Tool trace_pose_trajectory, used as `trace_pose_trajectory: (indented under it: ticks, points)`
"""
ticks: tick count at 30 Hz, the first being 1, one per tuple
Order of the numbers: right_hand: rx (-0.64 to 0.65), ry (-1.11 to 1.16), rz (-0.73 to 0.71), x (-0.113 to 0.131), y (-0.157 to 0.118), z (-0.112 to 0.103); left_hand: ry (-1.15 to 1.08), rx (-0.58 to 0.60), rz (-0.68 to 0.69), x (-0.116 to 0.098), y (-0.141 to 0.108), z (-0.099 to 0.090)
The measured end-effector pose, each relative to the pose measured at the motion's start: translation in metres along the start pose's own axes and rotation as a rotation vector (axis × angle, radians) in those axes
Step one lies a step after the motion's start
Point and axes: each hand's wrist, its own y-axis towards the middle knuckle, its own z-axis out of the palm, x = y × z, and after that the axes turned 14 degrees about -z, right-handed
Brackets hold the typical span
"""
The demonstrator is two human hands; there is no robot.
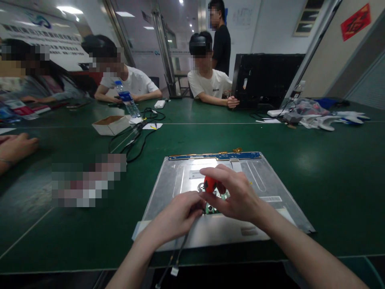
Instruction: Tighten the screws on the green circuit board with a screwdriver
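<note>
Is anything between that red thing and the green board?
Nothing visible except the right hand, holding the red object and hiding part of the green board. The left hand is at the board's left edge.

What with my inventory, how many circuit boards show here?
2: blue circuit board along the metal panel's far edge; green circuit board partly behind the right hand. More may be hidden.

The red wall sign [356, 22] seems to read 福; the far-left wall lettering [45, 37] is too blurred.
</note>
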Motion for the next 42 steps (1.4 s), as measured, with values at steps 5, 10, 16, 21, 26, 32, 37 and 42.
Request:
trace_pose_trajectory:
  ticks: [5, 10, 16, 21, 26, 32, 37, 42]
  points:
    - [0.045, 0.041, -0.004, -0.001, 0.002, -0.005, 0.018, -0.003, 0.007, 0.001, -0.001, 0.000]
    - [0.084, 0.045, 0.030, 0.003, 0.002, -0.005, 0.013, 0.023, 0.013, 0.004, -0.001, 0.001]
    - [0.040, -0.018, -0.004, 0.006, 0.002, 0.000, 0.003, -0.014, 0.027, 0.004, -0.002, 0.003]
    - [0.066, -0.014, -0.028, 0.008, 0.002, -0.001, 0.000, -0.039, 0.046, 0.003, -0.003, 0.002]
    - [0.043, -0.008, 0.003, 0.009, 0.001, -0.001, -0.005, -0.029, 0.022, 0.003, -0.002, 0.003]
    - [-0.027, -0.116, 0.023, 0.003, -0.002, 0.000, 0.013, -0.032, 0.009, 0.004, -0.002, 0.004]
    - [0.047, -0.081, 0.003, 0.007, 0.002, -0.002, -0.015, -0.046, 0.045, 0.001, -0.002, 0.003]
    - [0.067, -0.065, 0.057, 0.012, 0.005, -0.002, -0.011, -0.071, 0.031, 0.000, -0.002, 0.003]
